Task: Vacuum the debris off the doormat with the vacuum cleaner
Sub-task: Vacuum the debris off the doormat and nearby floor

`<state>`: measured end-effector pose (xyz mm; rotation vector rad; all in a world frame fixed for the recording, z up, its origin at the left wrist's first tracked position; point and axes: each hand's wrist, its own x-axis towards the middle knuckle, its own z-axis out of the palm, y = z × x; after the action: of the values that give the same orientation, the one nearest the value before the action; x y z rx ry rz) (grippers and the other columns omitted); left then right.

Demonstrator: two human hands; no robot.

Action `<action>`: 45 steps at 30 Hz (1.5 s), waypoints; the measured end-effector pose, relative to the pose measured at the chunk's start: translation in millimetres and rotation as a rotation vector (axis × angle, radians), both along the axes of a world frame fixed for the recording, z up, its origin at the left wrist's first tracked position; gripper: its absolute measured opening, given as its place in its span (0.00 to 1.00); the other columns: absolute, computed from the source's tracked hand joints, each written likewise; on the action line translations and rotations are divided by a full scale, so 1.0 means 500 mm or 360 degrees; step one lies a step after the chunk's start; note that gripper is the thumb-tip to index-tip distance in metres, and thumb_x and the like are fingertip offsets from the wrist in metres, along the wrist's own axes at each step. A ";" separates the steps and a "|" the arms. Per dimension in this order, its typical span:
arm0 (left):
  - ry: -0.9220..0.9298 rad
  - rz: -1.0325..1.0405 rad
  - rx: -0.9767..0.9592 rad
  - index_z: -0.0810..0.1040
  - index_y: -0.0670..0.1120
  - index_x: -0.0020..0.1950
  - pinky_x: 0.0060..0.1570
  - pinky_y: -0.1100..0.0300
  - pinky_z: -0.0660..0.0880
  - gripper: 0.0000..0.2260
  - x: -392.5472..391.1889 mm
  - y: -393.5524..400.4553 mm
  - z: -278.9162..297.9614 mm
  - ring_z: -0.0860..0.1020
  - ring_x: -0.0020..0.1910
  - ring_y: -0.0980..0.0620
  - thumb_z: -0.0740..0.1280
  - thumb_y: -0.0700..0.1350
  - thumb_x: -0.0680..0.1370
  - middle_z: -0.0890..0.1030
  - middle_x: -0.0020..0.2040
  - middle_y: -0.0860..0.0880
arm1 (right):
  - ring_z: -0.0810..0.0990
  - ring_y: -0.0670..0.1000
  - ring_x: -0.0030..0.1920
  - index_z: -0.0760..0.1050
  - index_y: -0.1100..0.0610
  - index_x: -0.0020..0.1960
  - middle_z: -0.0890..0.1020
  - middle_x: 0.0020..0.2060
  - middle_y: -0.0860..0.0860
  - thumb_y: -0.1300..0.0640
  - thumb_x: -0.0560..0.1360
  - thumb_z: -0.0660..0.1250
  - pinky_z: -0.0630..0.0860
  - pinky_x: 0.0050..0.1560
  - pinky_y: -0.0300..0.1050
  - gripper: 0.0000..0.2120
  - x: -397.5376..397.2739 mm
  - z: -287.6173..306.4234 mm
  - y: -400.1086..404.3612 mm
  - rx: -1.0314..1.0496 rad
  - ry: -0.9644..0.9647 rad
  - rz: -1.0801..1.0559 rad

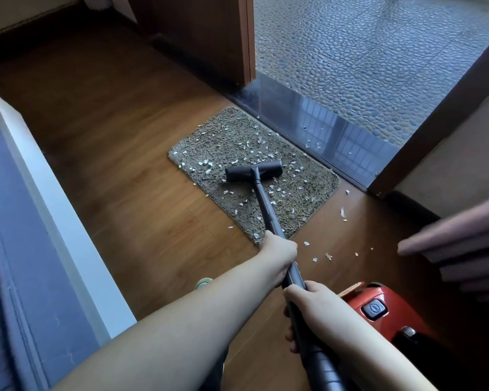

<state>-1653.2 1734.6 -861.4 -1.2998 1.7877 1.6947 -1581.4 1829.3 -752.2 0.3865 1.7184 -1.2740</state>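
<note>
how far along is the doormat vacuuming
Early on. Done: little; white debris lies scattered over most of the doormat. In hand: left hand and right hand grip the wand, floor head resting mid-mat. Left: nearly the whole mat, plus bits on the wood floor.

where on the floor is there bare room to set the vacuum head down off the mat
The wooden floor left of the grey shaggy doormat, toward the blue-and-white furniture edge, is bare. Crowded: white debris flakes dot the floor right of the left hand, and the red vacuum body sits beside the right hand.
</note>
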 end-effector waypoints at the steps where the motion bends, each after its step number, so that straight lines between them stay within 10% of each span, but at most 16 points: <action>1: 0.0002 -0.0012 -0.0019 0.65 0.45 0.58 0.51 0.43 0.81 0.15 -0.004 -0.001 0.001 0.77 0.45 0.41 0.65 0.39 0.74 0.75 0.55 0.38 | 0.76 0.54 0.23 0.68 0.62 0.46 0.74 0.38 0.60 0.59 0.78 0.59 0.75 0.27 0.45 0.05 -0.002 -0.001 -0.004 -0.0018 -0.0016 -0.0024; 13: 0.0095 -0.0092 -0.0019 0.64 0.43 0.59 0.18 0.63 0.71 0.11 -0.038 -0.046 0.005 0.73 0.27 0.47 0.62 0.36 0.79 0.71 0.40 0.41 | 0.75 0.52 0.20 0.67 0.61 0.48 0.73 0.38 0.59 0.59 0.77 0.58 0.74 0.23 0.41 0.05 -0.031 -0.011 -0.045 -0.0084 -0.0039 -0.0074; 25: 0.0140 -0.0103 0.0029 0.59 0.41 0.74 0.17 0.65 0.70 0.24 -0.069 -0.098 -0.001 0.71 0.29 0.48 0.61 0.34 0.80 0.69 0.40 0.42 | 0.78 0.57 0.26 0.70 0.62 0.50 0.75 0.35 0.57 0.58 0.74 0.61 0.78 0.34 0.52 0.09 -0.062 -0.049 -0.099 -0.0122 -0.0001 -0.0164; 32: 0.0171 -0.0066 -0.0018 0.65 0.41 0.58 0.18 0.64 0.71 0.10 -0.059 -0.078 0.011 0.72 0.29 0.48 0.62 0.34 0.79 0.70 0.39 0.42 | 0.77 0.55 0.24 0.68 0.61 0.50 0.74 0.37 0.58 0.59 0.75 0.60 0.78 0.30 0.48 0.06 -0.052 -0.034 -0.082 -0.0095 -0.0002 -0.0134; 45: 0.0095 -0.0129 0.0085 0.65 0.42 0.58 0.27 0.59 0.73 0.10 -0.006 0.044 0.023 0.73 0.27 0.47 0.62 0.36 0.78 0.72 0.39 0.40 | 0.75 0.54 0.20 0.67 0.61 0.45 0.73 0.36 0.59 0.61 0.78 0.60 0.75 0.23 0.44 0.05 0.000 0.018 0.030 0.0002 0.0016 -0.0110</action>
<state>-1656.1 1756.6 -850.0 -1.1503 1.7902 1.7415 -1581.5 1844.4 -743.3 0.4439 1.7276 -1.3264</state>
